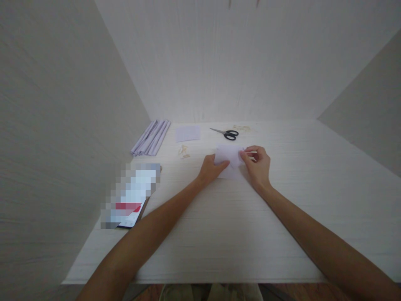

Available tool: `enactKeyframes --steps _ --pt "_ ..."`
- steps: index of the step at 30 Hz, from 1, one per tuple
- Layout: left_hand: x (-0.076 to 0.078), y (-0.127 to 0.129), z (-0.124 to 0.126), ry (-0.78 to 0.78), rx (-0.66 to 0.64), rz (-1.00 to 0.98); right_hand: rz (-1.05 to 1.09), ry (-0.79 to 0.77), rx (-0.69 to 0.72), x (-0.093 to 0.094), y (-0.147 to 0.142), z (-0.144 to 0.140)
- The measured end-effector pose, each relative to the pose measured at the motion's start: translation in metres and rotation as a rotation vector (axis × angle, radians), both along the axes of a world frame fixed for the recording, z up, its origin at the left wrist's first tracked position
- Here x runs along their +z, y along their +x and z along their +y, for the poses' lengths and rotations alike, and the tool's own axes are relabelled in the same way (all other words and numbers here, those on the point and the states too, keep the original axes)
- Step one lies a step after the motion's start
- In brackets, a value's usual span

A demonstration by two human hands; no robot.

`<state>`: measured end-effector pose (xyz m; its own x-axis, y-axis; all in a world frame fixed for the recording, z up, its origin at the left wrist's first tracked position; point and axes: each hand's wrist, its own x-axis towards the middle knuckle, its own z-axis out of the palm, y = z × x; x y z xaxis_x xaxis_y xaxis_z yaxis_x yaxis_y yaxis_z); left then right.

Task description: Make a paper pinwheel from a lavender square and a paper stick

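Working from the headcam, I see my left hand (213,167) pressed flat on the near left edge of a small white paper piece (230,158) at centre frame, while my right hand (257,165) pinches its right edge between thumb and fingertips; the paper lies on the pale table (238,234), partly lifted at that right side as far as I can tell. To do this fold well, I judge the left hand should pin the sheet firmly while the right brings edge to edge before creasing, slowly, since the paper is thin and white on white. Scissors (228,133) lie just above centre, a second paper square (188,133) to their left, folded paper strips (152,138) at upper left, small tan scraps (184,151) nearby. A phone (133,196) at lower left is blurred out; I can read no writing or brand anywhere.
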<state>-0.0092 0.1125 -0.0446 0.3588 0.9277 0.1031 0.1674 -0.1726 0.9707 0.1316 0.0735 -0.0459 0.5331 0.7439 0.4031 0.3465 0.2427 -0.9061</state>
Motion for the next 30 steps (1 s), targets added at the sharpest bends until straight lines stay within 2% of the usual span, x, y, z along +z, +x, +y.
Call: enactKeyframes --steps 5,13,24,30 --pt "-0.002 0.000 0.000 0.050 -0.030 0.061 -0.090 0.009 -0.098 0.005 0.000 -0.003" --pt "-0.001 0.000 0.000 0.106 -0.055 0.114 -0.141 0.008 -0.115 0.004 0.002 -0.001" --pt "0.006 0.000 -0.003 0.041 0.075 0.076 -0.295 0.148 -0.245 0.012 -0.002 -0.009" --pt "0.008 0.002 -0.003 0.027 0.131 0.074 -0.333 0.175 -0.230 0.013 -0.006 -0.012"
